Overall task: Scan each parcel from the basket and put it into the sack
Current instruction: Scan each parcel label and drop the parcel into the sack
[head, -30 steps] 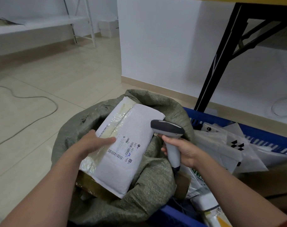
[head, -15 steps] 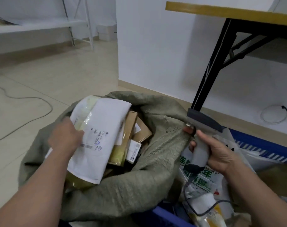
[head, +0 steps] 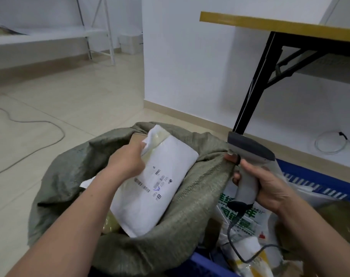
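Left grip [head: 128,160] is being kept closed on the upper edge of the white parcel [head: 162,182], which is now being lowered label-up into the green sack [head: 186,212] beneath it. Right of that, the scanner [head: 248,148] is being clutched in the right grip [head: 270,188], pulled back toward the basket [head: 302,172] since a second ago; scanning is judged done.

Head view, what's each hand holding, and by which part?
Left hand grips the parcel near its far left corner; right hand grips the scanner by its handle.
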